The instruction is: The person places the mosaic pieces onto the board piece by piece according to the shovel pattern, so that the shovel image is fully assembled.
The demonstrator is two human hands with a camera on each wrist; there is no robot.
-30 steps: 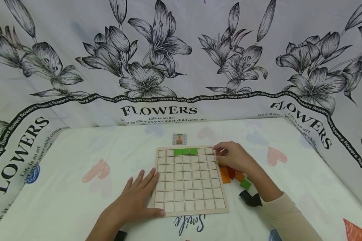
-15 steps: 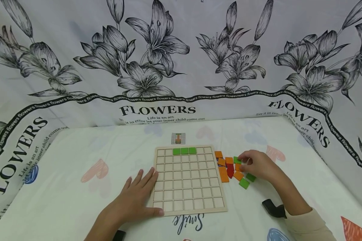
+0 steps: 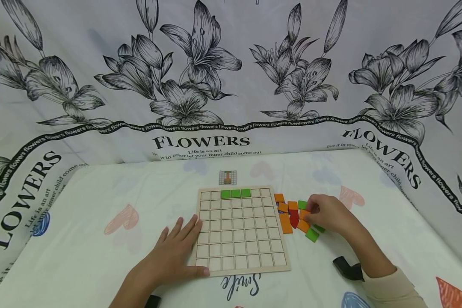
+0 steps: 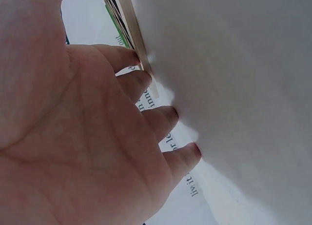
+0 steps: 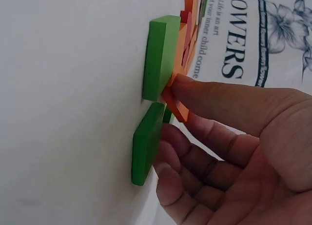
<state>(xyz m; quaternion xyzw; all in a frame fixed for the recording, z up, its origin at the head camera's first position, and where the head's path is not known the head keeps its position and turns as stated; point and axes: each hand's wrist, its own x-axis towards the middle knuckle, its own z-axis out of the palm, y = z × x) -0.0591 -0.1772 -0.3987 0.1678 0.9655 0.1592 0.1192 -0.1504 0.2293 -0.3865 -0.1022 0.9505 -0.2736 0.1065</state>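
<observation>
A wooden grid board (image 3: 239, 236) lies flat, with three green square tiles (image 3: 235, 193) side by side in its top row. My left hand (image 3: 173, 254) has its fingers spread and straight, touching the board's left edge; the left wrist view shows its palm (image 4: 87, 132) and fingertips by that edge. Right of the board, my right hand (image 3: 331, 216) is over the loose tiles. In the right wrist view its thumb and forefinger pinch a tilted orange tile (image 5: 176, 105). One green tile (image 5: 161, 59) and another green tile (image 5: 147, 144) lie just under those fingers.
Several loose orange tiles (image 3: 286, 223), a red piece (image 3: 294, 218) and a green tile (image 3: 312, 235) cluster along the board's right side. A small pattern card (image 3: 227, 177) lies behind the board. A flower-printed cloth (image 3: 200, 141) stands behind the table.
My right hand has moved from the board's upper right corner to the right end of the loose tiles, uncovering most of them. The left hand keeps its place at the board.
</observation>
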